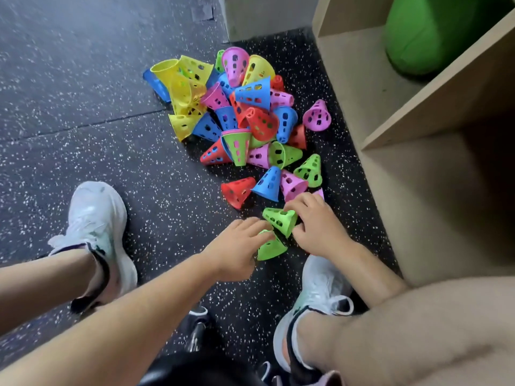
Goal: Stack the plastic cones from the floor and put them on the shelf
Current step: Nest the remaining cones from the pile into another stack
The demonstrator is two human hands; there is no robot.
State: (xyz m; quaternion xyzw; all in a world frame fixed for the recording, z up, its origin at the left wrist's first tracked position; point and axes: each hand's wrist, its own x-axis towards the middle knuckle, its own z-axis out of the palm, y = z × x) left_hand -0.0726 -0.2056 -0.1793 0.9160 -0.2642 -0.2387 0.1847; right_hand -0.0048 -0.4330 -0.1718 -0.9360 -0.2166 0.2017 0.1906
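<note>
A heap of coloured plastic cones [245, 112] with holes lies on the dark speckled floor: yellow, blue, red, pink and green. Nearer to me, my right hand [317, 224] grips a green cone [280, 220] that lies on its side. My left hand [237, 246] holds a second green cone [269, 247] just below it. The two green cones almost touch. A red cone [237, 190], a blue cone [269, 183] and a pink cone [292, 185] lie just beyond my hands. The wooden shelf [418, 112] stands at the right.
A green ball [434, 32] fills the shelf's upper compartment. My two white shoes, left [94, 218] and right [317, 291], stand on either side of my hands. A dark object with a metal part [198, 330] sits at the bottom edge. Bare floor [69, 93] stretches to the left.
</note>
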